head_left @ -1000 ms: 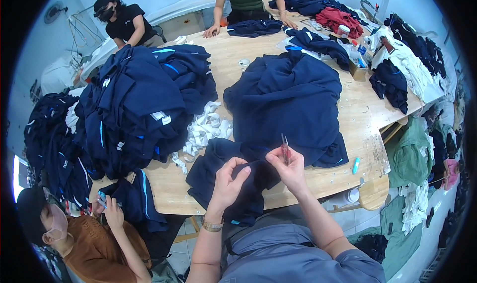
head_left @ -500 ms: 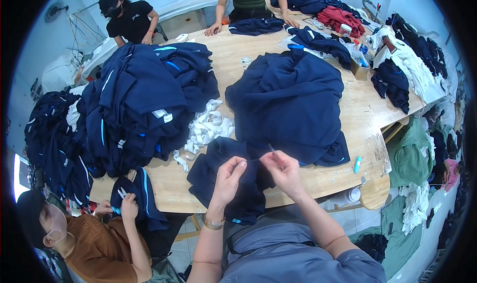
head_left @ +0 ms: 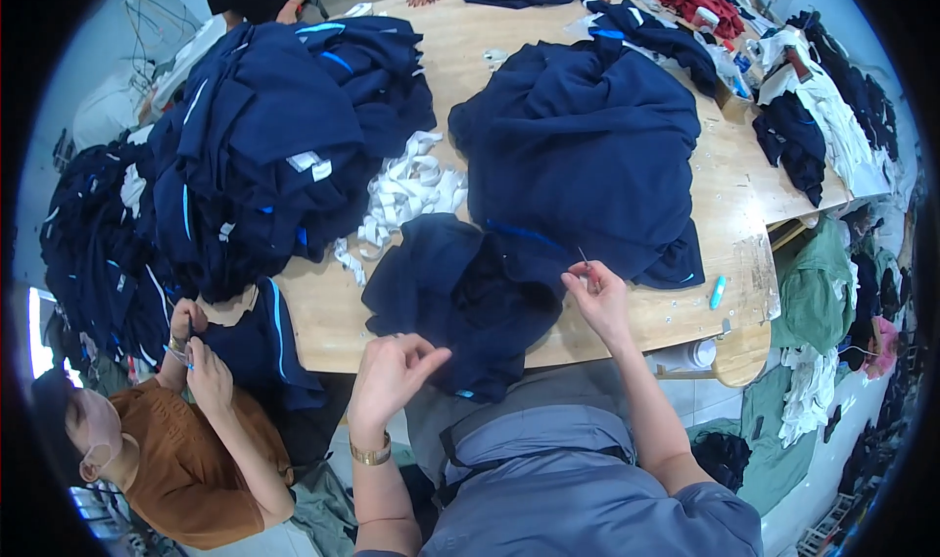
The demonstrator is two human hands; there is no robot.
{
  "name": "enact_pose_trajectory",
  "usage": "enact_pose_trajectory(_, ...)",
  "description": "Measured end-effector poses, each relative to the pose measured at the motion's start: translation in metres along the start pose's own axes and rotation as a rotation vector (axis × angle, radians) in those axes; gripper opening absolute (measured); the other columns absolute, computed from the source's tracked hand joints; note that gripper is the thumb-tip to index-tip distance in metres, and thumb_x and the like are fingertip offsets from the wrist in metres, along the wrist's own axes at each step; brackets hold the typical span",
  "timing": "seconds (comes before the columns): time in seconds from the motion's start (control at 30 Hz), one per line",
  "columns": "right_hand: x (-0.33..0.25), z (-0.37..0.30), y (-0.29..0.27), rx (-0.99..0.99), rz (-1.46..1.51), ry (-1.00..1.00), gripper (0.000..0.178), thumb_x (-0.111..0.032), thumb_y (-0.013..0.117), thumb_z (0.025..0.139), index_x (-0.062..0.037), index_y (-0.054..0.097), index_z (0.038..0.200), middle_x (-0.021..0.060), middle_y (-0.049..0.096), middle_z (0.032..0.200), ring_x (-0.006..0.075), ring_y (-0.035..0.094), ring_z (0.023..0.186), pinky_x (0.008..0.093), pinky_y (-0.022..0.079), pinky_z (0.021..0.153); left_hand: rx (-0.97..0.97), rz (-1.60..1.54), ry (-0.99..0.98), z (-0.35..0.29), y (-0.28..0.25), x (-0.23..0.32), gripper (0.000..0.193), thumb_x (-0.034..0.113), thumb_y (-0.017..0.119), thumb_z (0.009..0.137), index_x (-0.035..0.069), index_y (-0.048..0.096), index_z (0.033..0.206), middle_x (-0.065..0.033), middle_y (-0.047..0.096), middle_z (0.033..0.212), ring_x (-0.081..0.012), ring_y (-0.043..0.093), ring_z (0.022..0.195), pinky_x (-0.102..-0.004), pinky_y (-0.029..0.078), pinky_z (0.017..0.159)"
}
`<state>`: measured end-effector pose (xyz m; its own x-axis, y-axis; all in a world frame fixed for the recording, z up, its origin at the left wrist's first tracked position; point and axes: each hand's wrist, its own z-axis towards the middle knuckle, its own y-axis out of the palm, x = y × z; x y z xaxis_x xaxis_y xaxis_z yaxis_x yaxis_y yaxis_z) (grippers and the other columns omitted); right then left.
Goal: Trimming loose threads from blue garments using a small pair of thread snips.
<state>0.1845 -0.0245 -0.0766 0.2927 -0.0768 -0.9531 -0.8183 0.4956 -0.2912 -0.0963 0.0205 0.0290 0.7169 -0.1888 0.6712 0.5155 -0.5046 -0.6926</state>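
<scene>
My right hand [head_left: 599, 298] is closed in a pinch around a thin, dark, needle-like tool [head_left: 585, 255], whose tip points up over the table edge. My left hand [head_left: 394, 373] is beside the near left part of a crumpled navy garment [head_left: 421, 263], its thumb and fingers drawn together. Anything between them is too small to make out. The garment lies at the table's front edge and partly hangs over it, between my two hands. Just beyond it a large heap of navy clothing [head_left: 587, 156] is spread out.
Left of the middle lie curled white tape strips [head_left: 416, 190] and a taller navy pile [head_left: 264, 126]. A small turquoise tool [head_left: 718, 293] rests at the right on the wooden table [head_left: 739, 219]. A co-worker in brown [head_left: 196, 449] handles navy cloth at the left; others stand opposite.
My hands have moved apart: the left down and leftward, the right to the right with the needle-like tool. The view has tilted downward. The co-worker in brown has shifted both hands leftward.
</scene>
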Motion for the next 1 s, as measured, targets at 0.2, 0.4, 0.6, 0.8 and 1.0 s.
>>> enact_pose_trajectory(0.2, 0.000, -0.012, 0.011, 0.002, 0.003, 0.050, 0.037, -0.023, 0.077, 0.071, -0.0016, 0.059, 0.095, -0.0060, 0.043, 0.059, 0.0023, 0.030, 0.050, 0.0189, 0.025, 0.045, 0.459, -0.003, 0.026, 0.024, 0.028, -0.018, 0.032, 0.022, 0.075, 0.069, 0.004, 0.055, 0.086, -0.0098, 0.055, 0.079, -0.0248, 0.055, 0.071, -0.0350, 0.045, 0.062)
enact_pose_trajectory(0.4, 0.003, -0.010, 0.017, -0.057, -0.414, -0.190, 0.046, -0.034, 0.075, 0.069, -0.0068, 0.059, 0.102, 0.0096, 0.062, 0.069, 0.0238, 0.062, 0.061, 0.0320, 0.047, 0.055, 0.551, 0.275, -0.007, 0.047, 0.060, -0.029, 0.049, 0.026, 0.077, 0.067, 0.004, 0.048, 0.099, -0.0126, 0.051, 0.094, -0.0299, 0.053, 0.084, -0.0386, 0.046, 0.066)
enact_pose_trajectory(0.6, -0.011, -0.022, 0.012, -0.064, -0.380, -0.201, 0.031, -0.020, 0.073, 0.069, -0.0092, 0.062, 0.096, 0.0081, 0.062, 0.066, 0.0234, 0.061, 0.058, 0.0324, 0.047, 0.053, 0.648, 0.021, 0.006, 0.024, 0.053, -0.022, 0.023, 0.014, 0.071, 0.074, 0.002, 0.055, 0.085, -0.0076, 0.054, 0.073, -0.0198, 0.054, 0.065, -0.0309, 0.046, 0.059)
enact_pose_trajectory(0.8, -0.035, -0.030, 0.039, -0.594, -0.534, -0.520, 0.019, -0.013, 0.066, 0.069, -0.0111, 0.065, 0.088, 0.0094, 0.062, 0.065, 0.0261, 0.062, 0.061, 0.0377, 0.048, 0.057, 0.300, -0.143, 0.028, 0.003, 0.082, -0.016, 0.027, 0.013, 0.073, 0.070, 0.001, 0.057, 0.088, -0.0114, 0.057, 0.080, -0.0236, 0.059, 0.071, -0.0307, 0.048, 0.061)
enact_pose_trajectory(1.0, -0.010, -0.021, 0.042, -0.536, -0.162, -0.136, 0.009, -0.012, 0.063, 0.078, -0.0034, 0.061, 0.079, 0.0101, 0.060, 0.063, 0.0184, 0.060, 0.059, 0.0313, 0.045, 0.054, 0.415, 0.210, 0.161, 0.000, 0.115, -0.030, 0.031, 0.012, 0.073, 0.067, 0.004, 0.051, 0.088, -0.0112, 0.052, 0.083, -0.0291, 0.051, 0.080, -0.0373, 0.043, 0.070)
